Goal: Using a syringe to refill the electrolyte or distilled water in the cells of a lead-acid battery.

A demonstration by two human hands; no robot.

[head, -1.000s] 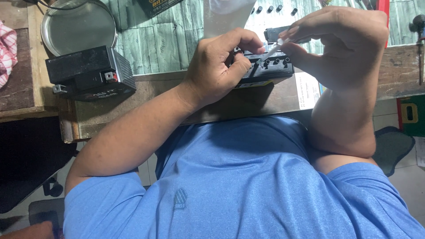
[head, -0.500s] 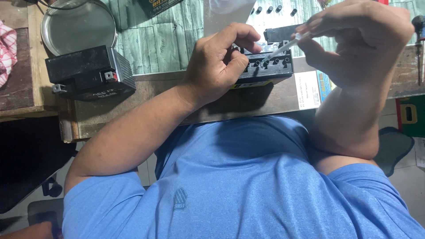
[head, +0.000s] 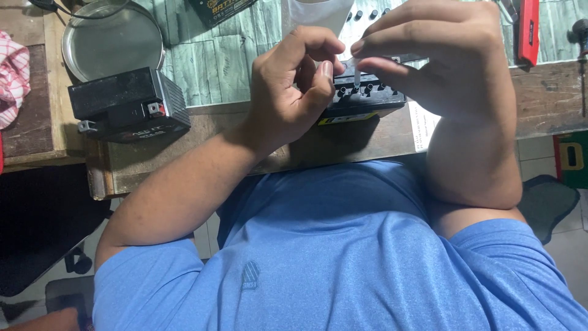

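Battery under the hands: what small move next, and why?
Probably lower the small clear tube straight down into the hole beneath it. The right hand pinches it upright just above the row of openings on the black battery, while the left hand steadies the battery's near edge.

A small repair workshop is showing here; black batteries [head: 125, 104] are sitting on a worn wooden bench [head: 539, 98]; a red tool [head: 528, 30] is lying nearby.

Yellow label strip [head: 348, 117] on the battery's [head: 367, 98] front edge.
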